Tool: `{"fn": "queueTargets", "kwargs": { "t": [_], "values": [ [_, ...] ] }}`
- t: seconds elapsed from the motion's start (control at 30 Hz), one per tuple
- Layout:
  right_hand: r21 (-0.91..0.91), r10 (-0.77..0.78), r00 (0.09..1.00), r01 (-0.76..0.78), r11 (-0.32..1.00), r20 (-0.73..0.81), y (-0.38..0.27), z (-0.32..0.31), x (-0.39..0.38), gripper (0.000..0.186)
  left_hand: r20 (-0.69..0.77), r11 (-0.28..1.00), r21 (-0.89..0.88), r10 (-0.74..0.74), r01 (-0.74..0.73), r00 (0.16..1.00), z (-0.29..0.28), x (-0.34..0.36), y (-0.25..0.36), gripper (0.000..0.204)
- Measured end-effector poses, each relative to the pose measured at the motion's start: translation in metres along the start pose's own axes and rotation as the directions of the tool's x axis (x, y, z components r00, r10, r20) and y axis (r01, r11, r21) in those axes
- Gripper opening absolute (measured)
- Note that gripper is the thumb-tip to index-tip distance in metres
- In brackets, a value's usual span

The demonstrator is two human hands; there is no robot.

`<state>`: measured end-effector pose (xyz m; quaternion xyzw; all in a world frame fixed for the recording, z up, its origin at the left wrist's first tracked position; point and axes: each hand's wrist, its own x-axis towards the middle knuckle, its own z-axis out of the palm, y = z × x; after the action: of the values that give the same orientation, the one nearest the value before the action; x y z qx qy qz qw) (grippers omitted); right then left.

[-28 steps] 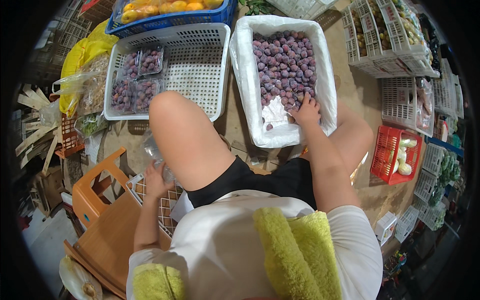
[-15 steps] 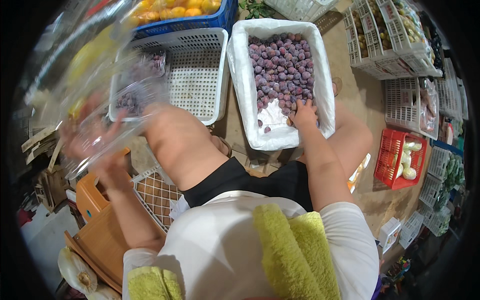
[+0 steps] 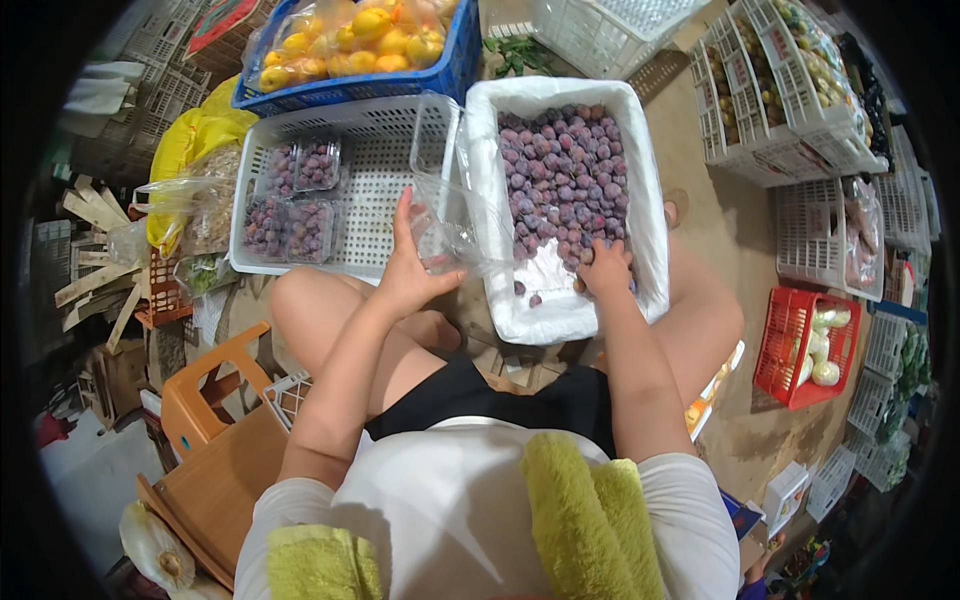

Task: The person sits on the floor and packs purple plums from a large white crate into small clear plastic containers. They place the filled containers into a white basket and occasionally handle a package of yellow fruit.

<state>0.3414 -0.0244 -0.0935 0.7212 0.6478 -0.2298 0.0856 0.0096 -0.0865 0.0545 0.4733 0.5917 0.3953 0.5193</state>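
Observation:
Between the thumb and fingers of my left hand (image 3: 410, 275) is an empty clear plastic clamshell box (image 3: 440, 238), its lid standing up. It hangs over the gap between a white plastic crate (image 3: 385, 165) and a white lined box. Loose purple plums (image 3: 565, 165) fill most of that lined box (image 3: 530, 322). My right hand (image 3: 606, 270) reaches into its near right part, fingers curled down around plums; its palm side is hidden. In the left half of the white crate sit several clear boxes (image 3: 290, 205) packed with plums.
A blue crate (image 3: 440, 80) of bagged yellow fruit stands behind the white crate. On the right are stacked white crates (image 3: 790, 140) and a red basket (image 3: 770, 350) of pale vegetables. An orange stool (image 3: 215, 375) stands at my left, near wooden slats (image 3: 95, 250).
My left hand has swung right and inward with the clear box, from far left to beside the lined box. My right hand stays at the plums, its fingers now more curled.

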Motion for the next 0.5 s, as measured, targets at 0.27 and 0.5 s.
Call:
{"fn": "queueTargets", "kwargs": {
  "t": [0.27, 0.5],
  "values": [
    [0.053, -0.038, 0.999, 0.037, 0.998, 0.007, 0.001, 0.011, 0.008, 0.054, 0.122, 0.956, -0.291, 0.079, -0.041, 0.989, 0.015, 0.005, -0.005, 0.131],
    [0.016, -0.085, 0.996, 0.084, 0.996, 0.036, 0.007, 0.01, 0.006, 0.054, 0.19, 0.95, -0.186, -0.217, 0.253, 0.957, 0.012, 0.01, -0.043, 0.121]
  ]
}}
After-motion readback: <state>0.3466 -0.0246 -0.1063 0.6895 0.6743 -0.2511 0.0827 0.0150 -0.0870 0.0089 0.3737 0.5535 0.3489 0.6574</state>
